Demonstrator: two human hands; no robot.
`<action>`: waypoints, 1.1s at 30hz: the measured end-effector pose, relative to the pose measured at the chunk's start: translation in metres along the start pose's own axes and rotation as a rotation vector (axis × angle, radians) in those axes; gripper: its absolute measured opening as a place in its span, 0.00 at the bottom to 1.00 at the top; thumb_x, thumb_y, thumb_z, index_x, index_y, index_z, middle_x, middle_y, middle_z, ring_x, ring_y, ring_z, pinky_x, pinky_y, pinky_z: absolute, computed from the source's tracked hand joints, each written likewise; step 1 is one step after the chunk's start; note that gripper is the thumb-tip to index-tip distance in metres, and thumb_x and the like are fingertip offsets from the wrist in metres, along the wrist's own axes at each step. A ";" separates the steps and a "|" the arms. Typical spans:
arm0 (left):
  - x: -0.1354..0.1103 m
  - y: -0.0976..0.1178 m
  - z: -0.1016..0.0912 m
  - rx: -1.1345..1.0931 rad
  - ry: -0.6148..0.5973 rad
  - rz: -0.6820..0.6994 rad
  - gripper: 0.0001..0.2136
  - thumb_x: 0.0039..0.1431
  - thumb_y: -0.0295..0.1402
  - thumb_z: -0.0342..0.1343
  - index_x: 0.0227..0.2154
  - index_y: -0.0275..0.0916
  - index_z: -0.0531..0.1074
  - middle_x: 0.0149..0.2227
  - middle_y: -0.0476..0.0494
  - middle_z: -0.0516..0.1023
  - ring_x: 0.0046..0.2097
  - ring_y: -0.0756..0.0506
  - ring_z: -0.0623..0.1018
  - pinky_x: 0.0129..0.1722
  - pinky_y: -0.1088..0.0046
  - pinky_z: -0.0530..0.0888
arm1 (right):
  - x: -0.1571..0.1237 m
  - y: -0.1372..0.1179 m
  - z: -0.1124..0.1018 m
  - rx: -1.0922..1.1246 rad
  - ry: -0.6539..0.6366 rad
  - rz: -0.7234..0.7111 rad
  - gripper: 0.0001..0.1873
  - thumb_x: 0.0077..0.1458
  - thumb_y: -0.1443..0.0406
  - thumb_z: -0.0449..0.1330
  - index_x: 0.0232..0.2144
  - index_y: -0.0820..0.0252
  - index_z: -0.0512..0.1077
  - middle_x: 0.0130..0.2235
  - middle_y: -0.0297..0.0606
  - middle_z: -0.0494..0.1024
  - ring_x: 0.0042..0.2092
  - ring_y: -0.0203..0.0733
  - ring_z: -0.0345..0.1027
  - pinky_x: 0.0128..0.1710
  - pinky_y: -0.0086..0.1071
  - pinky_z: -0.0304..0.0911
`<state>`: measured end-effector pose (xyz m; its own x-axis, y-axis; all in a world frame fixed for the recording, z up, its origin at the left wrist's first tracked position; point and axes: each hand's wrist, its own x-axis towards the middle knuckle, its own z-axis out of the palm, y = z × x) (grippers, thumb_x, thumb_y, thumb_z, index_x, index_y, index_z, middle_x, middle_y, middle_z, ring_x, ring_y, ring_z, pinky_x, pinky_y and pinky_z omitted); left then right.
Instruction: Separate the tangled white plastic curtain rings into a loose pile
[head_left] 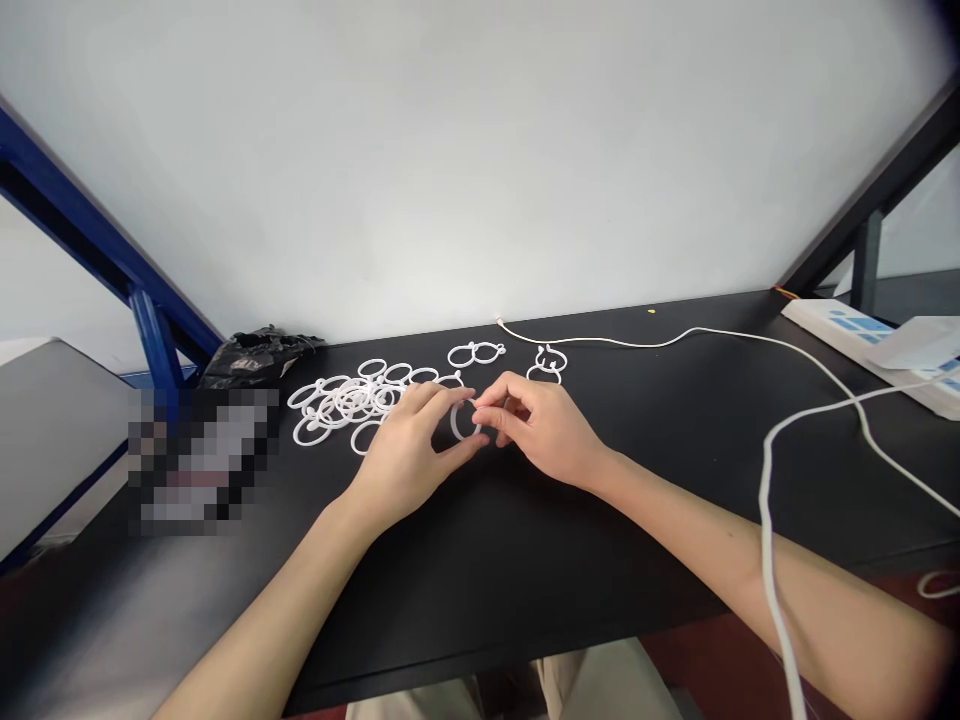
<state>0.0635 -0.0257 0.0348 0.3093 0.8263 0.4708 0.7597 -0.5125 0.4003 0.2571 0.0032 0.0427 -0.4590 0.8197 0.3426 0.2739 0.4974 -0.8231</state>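
My left hand (pixel 412 440) grips a white plastic curtain ring (pixel 455 424) between thumb and fingers, just above the table. From the other side my right hand (pixel 536 420) pinches the same ring's edge, its fingertips meeting those of the left. The right fingers hide part of the ring. Beyond my left hand lies a loose pile of white rings (pixel 352 400), several with small knobs. Two joined rings (pixel 475 353) rest farther back, and another small group of rings (pixel 551 362) sits behind my right hand.
A white cable (pixel 630 344) runs along the back of the black table (pixel 540 580), and another loop (pixel 766 480) hangs at the right. Crumpled black plastic (pixel 262 355) lies back left beside a blue metal frame (pixel 150 320). A white and blue box (pixel 862 335) stands at the far right.
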 end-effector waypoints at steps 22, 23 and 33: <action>0.000 -0.042 -0.001 0.487 0.194 -0.143 0.21 0.63 0.39 0.51 0.56 0.38 0.68 0.50 0.33 0.73 0.51 0.31 0.70 0.48 0.50 0.69 | 0.071 0.040 0.006 -1.068 -0.052 -0.163 0.12 0.62 0.69 0.55 0.46 0.60 0.75 0.49 0.48 0.72 0.51 0.51 0.62 0.48 0.43 0.59; 0.000 -0.041 -0.001 0.473 0.185 -0.142 0.20 0.63 0.39 0.51 0.56 0.39 0.69 0.50 0.33 0.73 0.51 0.31 0.69 0.49 0.50 0.69 | 0.077 0.044 0.008 -1.091 -0.064 -0.158 0.11 0.63 0.70 0.54 0.43 0.61 0.76 0.47 0.48 0.72 0.50 0.51 0.62 0.48 0.43 0.58; 0.005 -0.027 -0.004 0.269 0.181 -0.098 0.15 0.65 0.39 0.50 0.50 0.41 0.73 0.46 0.39 0.78 0.48 0.36 0.71 0.51 0.52 0.68 | 0.048 0.040 0.005 -1.113 -0.037 -0.254 0.13 0.67 0.67 0.49 0.42 0.60 0.74 0.41 0.42 0.72 0.41 0.44 0.63 0.40 0.37 0.56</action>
<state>0.0426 -0.0092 0.0291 0.1389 0.8011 0.5821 0.9120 -0.3326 0.2402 0.2419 0.0609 0.0241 -0.6274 0.6600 0.4132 0.7584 0.6383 0.1320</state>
